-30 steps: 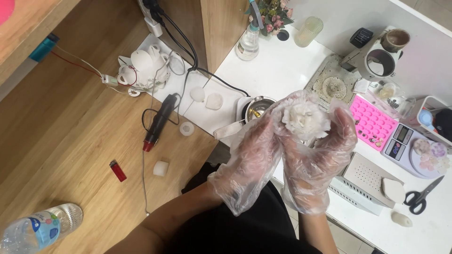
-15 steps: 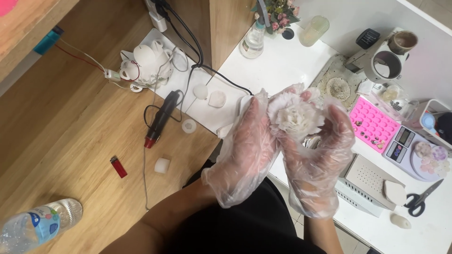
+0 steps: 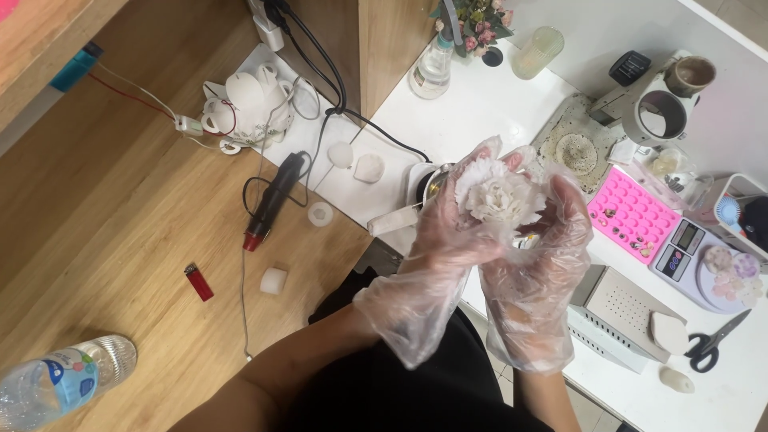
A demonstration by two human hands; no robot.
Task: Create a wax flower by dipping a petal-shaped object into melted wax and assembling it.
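2 gloved hands cup a white ruffled flower [image 3: 500, 192] above a white desk [image 3: 488, 104]. Fingers of the left hand [image 3: 448, 240] and right hand [image 3: 544, 248] curl closed around it.

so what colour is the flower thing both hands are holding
White, with layered ruffled petals; the flower is cupped between the gloved left hand and right hand, seen in the head view.
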